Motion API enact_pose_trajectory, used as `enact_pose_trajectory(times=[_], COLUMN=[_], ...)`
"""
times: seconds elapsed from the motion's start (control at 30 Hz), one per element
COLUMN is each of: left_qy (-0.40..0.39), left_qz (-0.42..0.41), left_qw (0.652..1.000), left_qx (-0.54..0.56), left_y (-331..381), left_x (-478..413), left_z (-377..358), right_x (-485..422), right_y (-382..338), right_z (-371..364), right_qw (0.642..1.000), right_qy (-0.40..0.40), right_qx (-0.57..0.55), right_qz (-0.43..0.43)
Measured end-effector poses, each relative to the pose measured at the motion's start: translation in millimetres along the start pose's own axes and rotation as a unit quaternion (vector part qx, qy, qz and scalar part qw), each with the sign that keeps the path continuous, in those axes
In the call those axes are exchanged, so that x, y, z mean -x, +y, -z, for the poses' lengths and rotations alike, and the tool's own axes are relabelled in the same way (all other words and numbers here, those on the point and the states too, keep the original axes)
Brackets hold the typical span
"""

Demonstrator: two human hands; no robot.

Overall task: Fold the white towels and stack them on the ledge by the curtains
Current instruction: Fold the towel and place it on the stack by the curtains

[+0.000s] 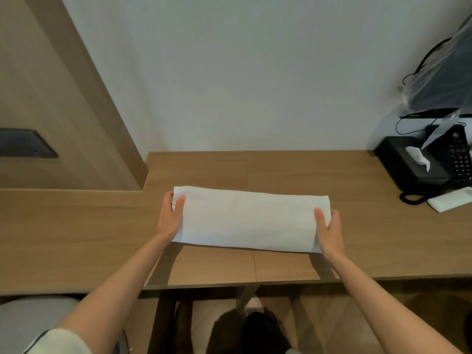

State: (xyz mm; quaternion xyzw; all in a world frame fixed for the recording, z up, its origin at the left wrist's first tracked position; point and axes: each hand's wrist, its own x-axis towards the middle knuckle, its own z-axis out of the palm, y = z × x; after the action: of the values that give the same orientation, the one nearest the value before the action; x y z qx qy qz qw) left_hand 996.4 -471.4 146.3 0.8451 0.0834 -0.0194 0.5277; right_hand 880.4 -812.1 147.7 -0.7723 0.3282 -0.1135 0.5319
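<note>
A white towel (249, 218), folded into a long strip, lies flat across the middle of the wooden desk (344, 226). My left hand (171, 218) grips the towel's left end, thumb on top and fingers curled round the edge. My right hand (330, 231) grips the right end the same way, its thumb pressed on the cloth. No curtains or ledge are in view.
A black tissue box (408, 162), a black phone (459, 154) and a small white remote (450, 199) crowd the desk's right end. A wood panel (51, 98) with a dark plate rises at the left. A grey seat (30, 318) is at the lower left.
</note>
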Motion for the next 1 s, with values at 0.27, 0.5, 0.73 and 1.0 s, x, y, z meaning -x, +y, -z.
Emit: enact_pose_trajectory(times=[0.27,0.5,0.73,1.0], left_qy=[-0.013,-0.015,0.002,-0.004], left_qz=[0.041,0.044,0.046,0.07], left_qw=[0.998,0.996,0.997,0.992], left_qx=[-0.055,-0.076,-0.059,-0.106], left_y=[-15.9,-19.0,-23.7,-20.7], left_x=[-40.9,-50.5,-48.7,-32.5], left_z=[-28.1,-40.1,-34.4,-30.9], right_x=[-41.4,-50.8,-50.6,-34.7], right_y=[5.7,10.9,11.0,11.6], right_z=[-19.4,-25.9,-21.4,-22.8], right_qw=[0.996,0.985,0.987,0.991], right_qy=[0.023,0.013,0.008,0.049], right_qx=[0.078,0.163,0.145,0.122], right_qz=[-0.032,-0.05,-0.07,-0.019])
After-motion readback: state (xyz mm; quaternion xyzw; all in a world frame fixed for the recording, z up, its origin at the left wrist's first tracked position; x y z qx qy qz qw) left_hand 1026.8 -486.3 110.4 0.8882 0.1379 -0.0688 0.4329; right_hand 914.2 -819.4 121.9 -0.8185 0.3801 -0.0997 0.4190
